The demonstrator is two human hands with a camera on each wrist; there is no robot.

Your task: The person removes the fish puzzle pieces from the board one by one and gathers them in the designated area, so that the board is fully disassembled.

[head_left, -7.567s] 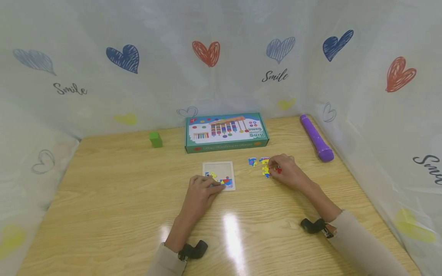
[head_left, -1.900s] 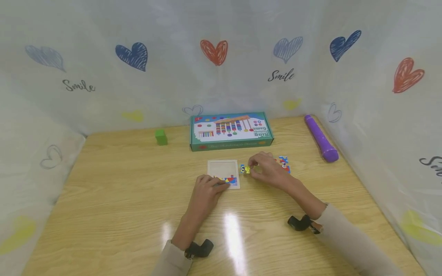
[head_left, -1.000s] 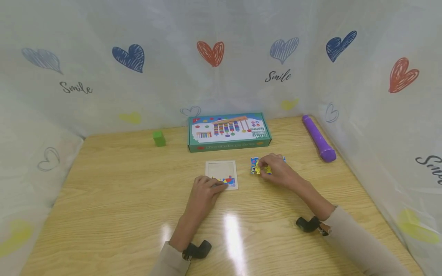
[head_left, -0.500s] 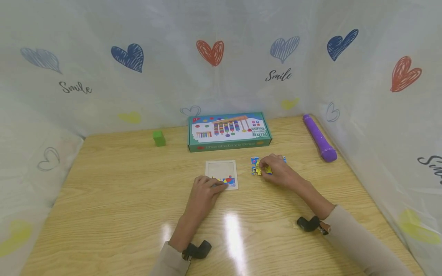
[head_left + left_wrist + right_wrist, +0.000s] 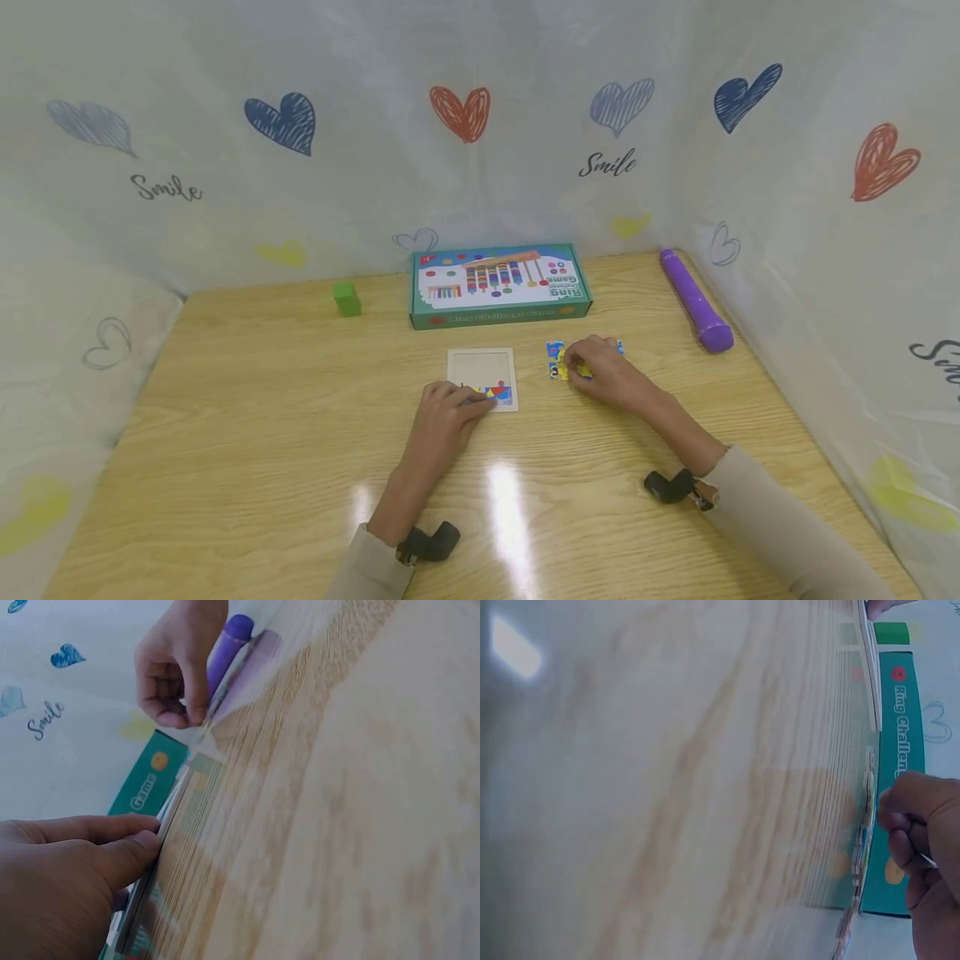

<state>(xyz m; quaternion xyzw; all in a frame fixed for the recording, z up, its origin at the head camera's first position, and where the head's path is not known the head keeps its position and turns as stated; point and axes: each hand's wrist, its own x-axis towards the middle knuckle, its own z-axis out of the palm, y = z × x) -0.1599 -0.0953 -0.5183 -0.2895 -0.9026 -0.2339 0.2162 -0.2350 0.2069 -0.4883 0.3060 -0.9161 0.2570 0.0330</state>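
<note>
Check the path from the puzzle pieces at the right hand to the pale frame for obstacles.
Nothing visible stands between the puzzle pieces and the pale frame, only tabletop. The left hand, though, covers the frame's near left corner.

Beige sleeves (image 5: 787, 521) meet 2 black wrist cameras (image 5: 666, 487).

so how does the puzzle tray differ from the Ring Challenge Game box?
Size: the puzzle tray is smaller; the game box is wider and thicker.
Look: the tray is open and pale-rimmed; the box is closed, printed and teal-sided.
Contact: the left hand grips the tray; the box is untouched.
Both are rectangular.
</note>
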